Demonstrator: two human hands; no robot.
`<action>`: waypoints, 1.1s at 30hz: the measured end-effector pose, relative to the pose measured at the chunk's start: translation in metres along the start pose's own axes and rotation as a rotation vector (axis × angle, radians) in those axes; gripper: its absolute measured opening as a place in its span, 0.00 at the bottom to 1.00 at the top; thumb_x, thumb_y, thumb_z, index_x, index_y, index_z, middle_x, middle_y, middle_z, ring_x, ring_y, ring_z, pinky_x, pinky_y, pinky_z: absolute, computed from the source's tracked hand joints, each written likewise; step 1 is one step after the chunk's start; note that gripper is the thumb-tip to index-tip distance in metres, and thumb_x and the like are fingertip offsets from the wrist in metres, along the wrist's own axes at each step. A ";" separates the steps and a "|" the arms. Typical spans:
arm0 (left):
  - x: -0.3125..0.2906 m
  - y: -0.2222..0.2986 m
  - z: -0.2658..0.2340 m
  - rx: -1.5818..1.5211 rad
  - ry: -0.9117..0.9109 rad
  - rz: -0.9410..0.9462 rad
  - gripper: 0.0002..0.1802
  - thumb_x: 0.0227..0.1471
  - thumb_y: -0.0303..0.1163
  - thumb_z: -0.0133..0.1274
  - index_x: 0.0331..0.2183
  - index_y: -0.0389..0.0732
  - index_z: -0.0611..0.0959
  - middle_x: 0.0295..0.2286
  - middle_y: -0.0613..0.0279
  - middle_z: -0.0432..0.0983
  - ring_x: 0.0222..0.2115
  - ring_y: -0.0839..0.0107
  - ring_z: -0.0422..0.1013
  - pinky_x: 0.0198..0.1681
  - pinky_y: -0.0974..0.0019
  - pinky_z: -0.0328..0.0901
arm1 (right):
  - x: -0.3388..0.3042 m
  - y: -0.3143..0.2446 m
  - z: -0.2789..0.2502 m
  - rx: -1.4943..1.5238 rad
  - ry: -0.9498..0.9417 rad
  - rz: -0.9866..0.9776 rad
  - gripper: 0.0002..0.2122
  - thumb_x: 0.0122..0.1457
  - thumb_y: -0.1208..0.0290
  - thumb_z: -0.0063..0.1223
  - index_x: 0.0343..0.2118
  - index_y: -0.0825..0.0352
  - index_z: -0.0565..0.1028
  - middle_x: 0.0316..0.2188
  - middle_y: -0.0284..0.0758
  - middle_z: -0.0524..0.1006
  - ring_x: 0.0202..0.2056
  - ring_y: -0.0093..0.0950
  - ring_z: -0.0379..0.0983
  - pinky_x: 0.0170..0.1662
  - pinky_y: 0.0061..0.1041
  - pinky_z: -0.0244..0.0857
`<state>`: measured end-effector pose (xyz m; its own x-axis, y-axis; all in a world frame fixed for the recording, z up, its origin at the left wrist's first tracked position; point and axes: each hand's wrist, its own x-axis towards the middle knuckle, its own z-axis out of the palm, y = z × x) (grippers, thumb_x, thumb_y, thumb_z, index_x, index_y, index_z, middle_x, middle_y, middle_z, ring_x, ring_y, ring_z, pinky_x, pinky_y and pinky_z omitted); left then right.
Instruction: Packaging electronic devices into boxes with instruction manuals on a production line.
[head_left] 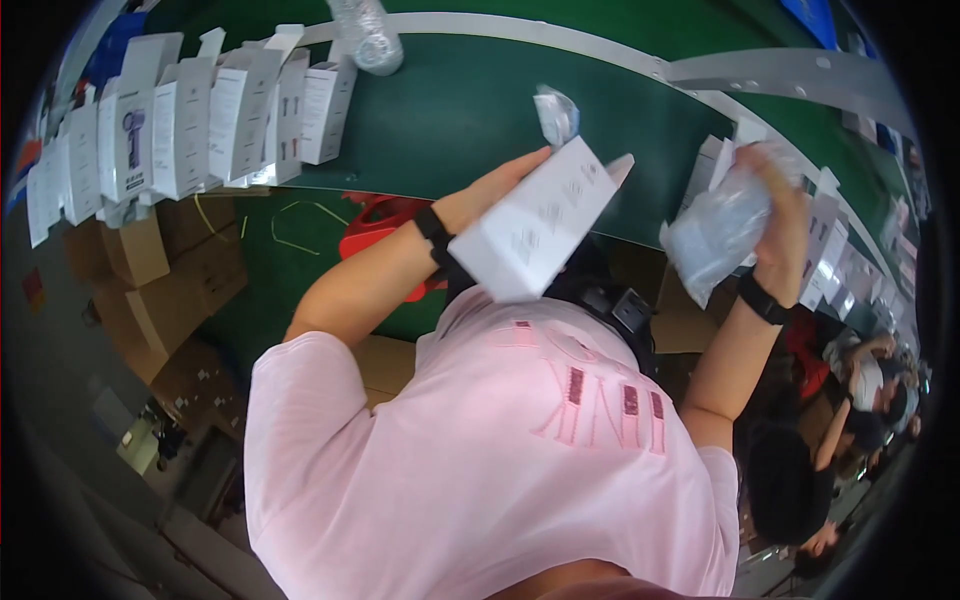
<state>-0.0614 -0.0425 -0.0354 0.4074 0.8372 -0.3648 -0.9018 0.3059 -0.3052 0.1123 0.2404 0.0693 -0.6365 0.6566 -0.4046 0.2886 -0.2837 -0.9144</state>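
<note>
Held box point(530, 235): white w/ faint grey print. Plastic bag point(715, 230) – clear, pale blue-grey inside. Counter point(450, 120): dk green; rail point(510, 27) lt grey. Boxes on L point(180, 135): white, 1 w/ purple pic. T-shirt point(480, 450): pink, deeper-pink lettering w/ dk-red patches. 2 wristbands point(763, 299) – blk. Cartons point(165, 290): brown.

Counting two hands point(490, 192), one white carton point(535, 230) in the left, one clear plastic-bagged item point(722, 225) in the right. Roughly seven white boxes point(182, 130) far left, overlapping so don't quote me. Plus one small plastic packet point(558, 117), one bubble-wrapped piece point(370, 40) and two black wristbands point(434, 236).
</note>
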 end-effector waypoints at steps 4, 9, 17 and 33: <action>-0.010 0.017 0.035 0.345 0.291 0.197 0.26 0.56 0.48 0.43 0.47 0.38 0.76 0.39 0.53 0.78 0.37 0.64 0.76 0.43 0.60 0.70 | 0.006 -0.061 -0.011 0.498 -0.115 -0.248 0.12 0.57 0.70 0.54 0.42 0.70 0.73 0.46 0.44 0.74 0.44 0.35 0.72 0.51 0.37 0.67; 0.002 -0.017 0.097 1.426 0.506 0.683 0.27 0.60 0.46 0.36 0.37 0.28 0.76 0.29 0.46 0.76 0.29 0.64 0.70 0.37 0.64 0.64 | -0.009 -0.114 0.089 0.684 0.242 -0.659 0.15 0.56 0.66 0.54 0.41 0.72 0.73 0.52 0.45 0.68 0.58 0.50 0.58 0.64 0.53 0.47; -0.009 -0.056 0.100 1.056 0.473 0.986 0.22 0.59 0.40 0.37 0.36 0.28 0.75 0.25 0.47 0.74 0.24 0.64 0.68 0.33 0.64 0.63 | -0.007 -0.091 0.076 0.407 -0.792 -0.482 0.12 0.56 0.58 0.57 0.34 0.56 0.67 0.32 0.32 0.67 0.34 0.27 0.64 0.44 0.32 0.62; -0.007 -0.069 0.051 1.643 0.367 1.441 0.22 0.60 0.32 0.38 0.50 0.30 0.73 0.37 0.44 0.74 0.36 0.58 0.72 0.42 0.61 0.64 | -0.078 -0.033 0.136 -0.916 -0.965 -0.310 0.13 0.52 0.77 0.58 0.42 0.71 0.75 0.37 0.42 0.77 0.42 0.40 0.75 0.47 0.31 0.66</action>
<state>-0.0097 -0.0467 0.0332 -0.6241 0.7428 0.2423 0.2613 -0.0938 0.9607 0.0548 0.1036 0.1295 -0.8937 -0.2437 -0.3767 0.1701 0.5929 -0.7871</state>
